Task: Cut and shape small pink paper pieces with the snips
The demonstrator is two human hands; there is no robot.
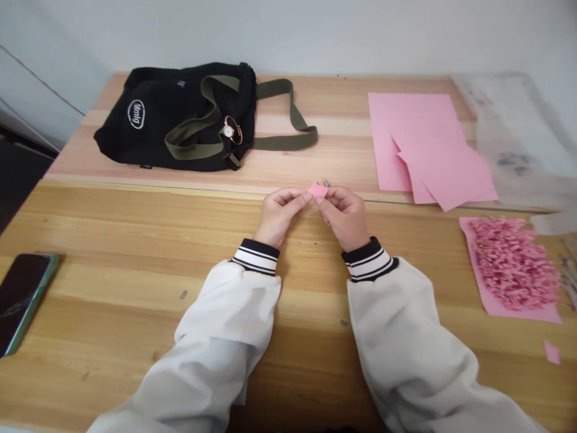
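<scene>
A small piece of pink paper [318, 190] is stretched between my two hands above the middle of the table. Its left edge is pinched by the thumb and fingers of my left hand [280, 210]. My right hand [346, 213] grips the opposite edge with thumb and forefinger. A slim grey tool with a pointed tip [327, 183] pokes out past the right fingers; most of it is hidden in that hand, so its kind is unclear.
At the back left lies a black bag [175, 114] with green straps and a watch [229, 130] on it. Pink sheets [428, 144] lie back right, near clear plastic [518, 132]. Many curled pink bits [516, 264] and a paper scrap [552, 352] sit right; a phone [24, 294] left.
</scene>
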